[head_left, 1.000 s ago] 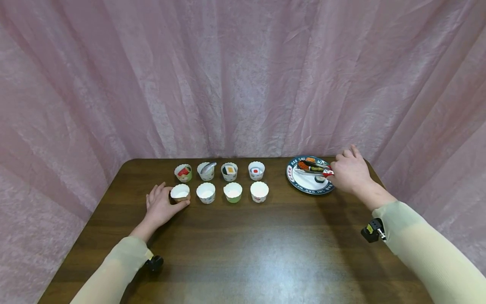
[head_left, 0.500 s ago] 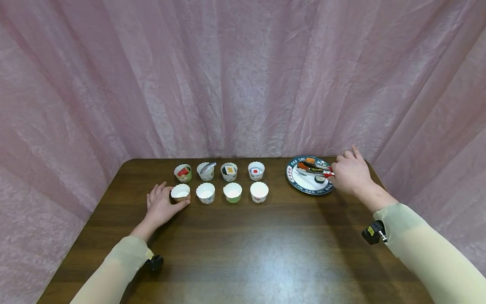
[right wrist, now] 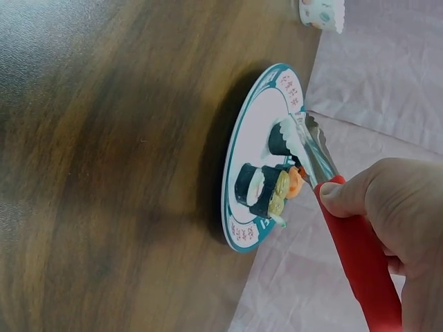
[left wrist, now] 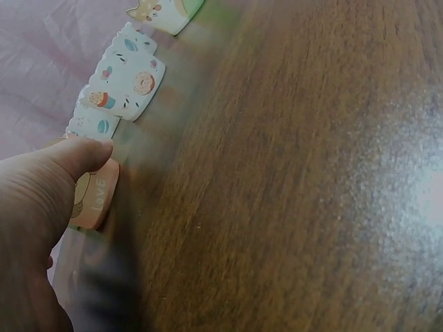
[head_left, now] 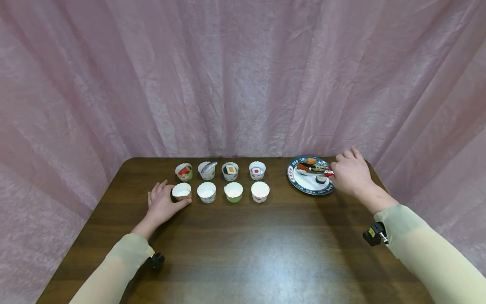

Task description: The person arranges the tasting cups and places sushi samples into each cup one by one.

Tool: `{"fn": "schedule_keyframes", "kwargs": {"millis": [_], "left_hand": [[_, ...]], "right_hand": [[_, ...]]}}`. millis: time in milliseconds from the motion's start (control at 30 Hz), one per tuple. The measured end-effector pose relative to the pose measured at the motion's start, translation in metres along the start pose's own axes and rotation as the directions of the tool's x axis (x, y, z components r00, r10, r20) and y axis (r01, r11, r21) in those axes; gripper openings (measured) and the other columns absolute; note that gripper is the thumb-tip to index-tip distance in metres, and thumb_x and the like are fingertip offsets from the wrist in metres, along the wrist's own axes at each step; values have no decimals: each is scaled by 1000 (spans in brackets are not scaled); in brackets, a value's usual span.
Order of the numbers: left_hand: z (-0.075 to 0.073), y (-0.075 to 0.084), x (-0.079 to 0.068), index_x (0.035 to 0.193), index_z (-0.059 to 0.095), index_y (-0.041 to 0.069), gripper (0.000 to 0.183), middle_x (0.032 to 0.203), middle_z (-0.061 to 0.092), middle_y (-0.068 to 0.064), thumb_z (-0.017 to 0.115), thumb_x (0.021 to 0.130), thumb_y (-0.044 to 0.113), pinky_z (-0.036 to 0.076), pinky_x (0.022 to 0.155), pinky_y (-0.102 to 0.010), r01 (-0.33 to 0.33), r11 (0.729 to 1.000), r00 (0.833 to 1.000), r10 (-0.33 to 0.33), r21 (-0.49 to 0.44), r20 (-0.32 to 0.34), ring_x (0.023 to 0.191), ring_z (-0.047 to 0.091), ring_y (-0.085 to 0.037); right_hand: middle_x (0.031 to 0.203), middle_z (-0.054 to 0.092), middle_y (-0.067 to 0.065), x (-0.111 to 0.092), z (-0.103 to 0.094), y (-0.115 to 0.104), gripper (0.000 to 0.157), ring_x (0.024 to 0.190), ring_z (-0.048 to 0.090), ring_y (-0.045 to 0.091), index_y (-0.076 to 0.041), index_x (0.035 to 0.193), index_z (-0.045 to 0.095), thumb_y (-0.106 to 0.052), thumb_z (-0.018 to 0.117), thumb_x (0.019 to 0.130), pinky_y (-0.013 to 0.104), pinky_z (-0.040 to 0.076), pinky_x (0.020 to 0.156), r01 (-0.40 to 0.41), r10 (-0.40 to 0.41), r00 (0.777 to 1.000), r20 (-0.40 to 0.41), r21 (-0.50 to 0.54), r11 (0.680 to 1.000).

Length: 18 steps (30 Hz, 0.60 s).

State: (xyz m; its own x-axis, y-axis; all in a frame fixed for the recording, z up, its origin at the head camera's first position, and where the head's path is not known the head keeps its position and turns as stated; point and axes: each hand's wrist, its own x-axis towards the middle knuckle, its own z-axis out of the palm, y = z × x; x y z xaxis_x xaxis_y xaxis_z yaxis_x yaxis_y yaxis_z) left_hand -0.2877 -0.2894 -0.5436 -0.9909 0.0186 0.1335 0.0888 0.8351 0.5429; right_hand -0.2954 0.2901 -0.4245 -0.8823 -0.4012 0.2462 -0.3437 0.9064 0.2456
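The left hand [head_left: 162,204] holds a small orange-brown paper baking cup [head_left: 181,191], thumb at its front and fingers behind; the left wrist view shows "LOVE" on its wall. In the right hand [head_left: 351,173] is a pair of tongs [right wrist: 356,249] with red handles, gripped with the thumb along one handle. Their metal arms reach over a round plate [head_left: 303,184] with a blue-green lettered rim, to either side of a sushi piece [right wrist: 279,140] wrapped in dark seaweed. Nearer the right wrist camera lies sushi with green topping [right wrist: 260,190]; an orange-topped piece [head_left: 311,161] sits at the back.
Three more cups, including a green one [head_left: 233,193], continue the front row. Behind them, the back-row cups hold a red-topped piece [head_left: 184,170], a silvery one [head_left: 209,167], a yellow-and-black one [head_left: 230,169] and a white-and-red one [head_left: 256,170]. A pink curtain [head_left: 243,84] hangs behind the table.
The arms of the tongs stand slightly closer together around the sushi piece. The left hand keeps its hold on the cup, and the head view has shifted a little.
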Motion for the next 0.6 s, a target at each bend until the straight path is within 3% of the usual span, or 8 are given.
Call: {"fn": "schedule_keyframes", "kwargs": {"millis": [333,600], "left_hand": [[0,1,1,128,55,-3,78,158,28,-32,82,81,53,1,113,-74,5,1000,1000,-5,15,-2,147,13,-54],[-1,-3,1,131,54,-3,79,158,27,-33,83,81,52,0,114,-73,3,1000,1000,-3,18,-4,147,13,-54]], "right_hand": [[95,62,18,-1,-7,5,23,110,52,46,-1,89,72,-20,81,80,64,18,117,5,-5,1000,-3,9,1000],[97,64,19,4,-19,8,26,108,53,46,1,94,72,-18,82,80,64,17,118,33,-35,998,-56,-28,999]]}}
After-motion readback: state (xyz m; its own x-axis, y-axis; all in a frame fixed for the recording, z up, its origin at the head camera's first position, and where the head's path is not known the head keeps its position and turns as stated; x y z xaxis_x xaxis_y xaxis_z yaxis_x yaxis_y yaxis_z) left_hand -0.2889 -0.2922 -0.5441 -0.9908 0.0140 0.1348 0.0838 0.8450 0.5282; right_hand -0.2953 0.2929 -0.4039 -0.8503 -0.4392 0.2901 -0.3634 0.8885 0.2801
